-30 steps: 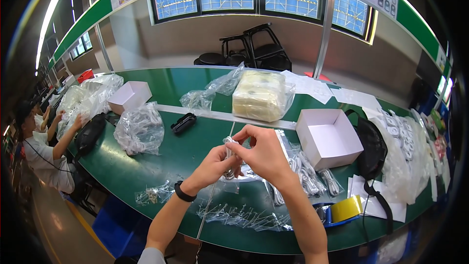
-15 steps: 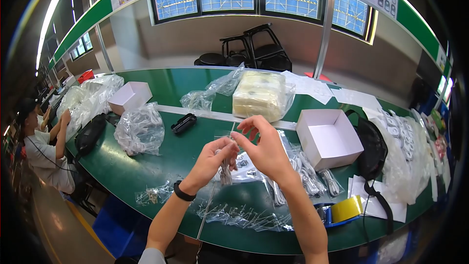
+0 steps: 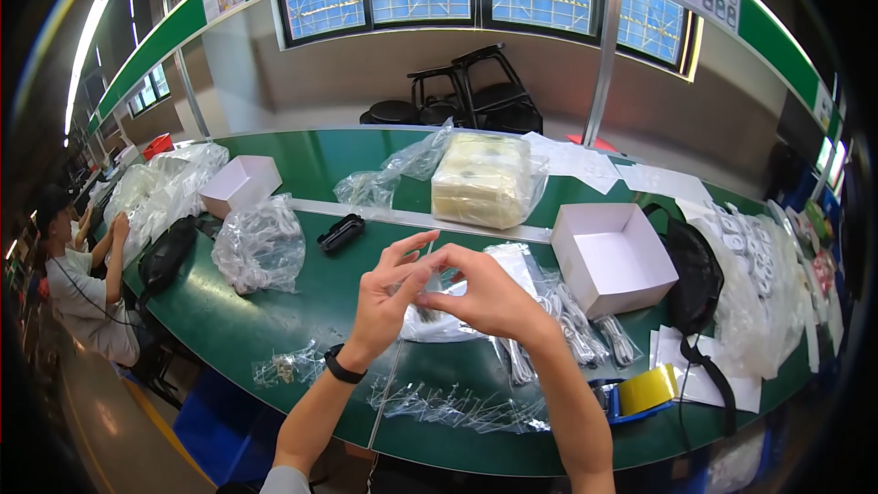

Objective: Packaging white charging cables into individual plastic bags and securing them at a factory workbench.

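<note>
Bare green table [image 3: 329,288] lay left of the hands [image 3: 430,297], between them and a crumpled plastic bag [image 3: 261,242]. To their right, cable bundles [image 3: 567,320] and an open white box [image 3: 613,256] crowded the table.
</note>
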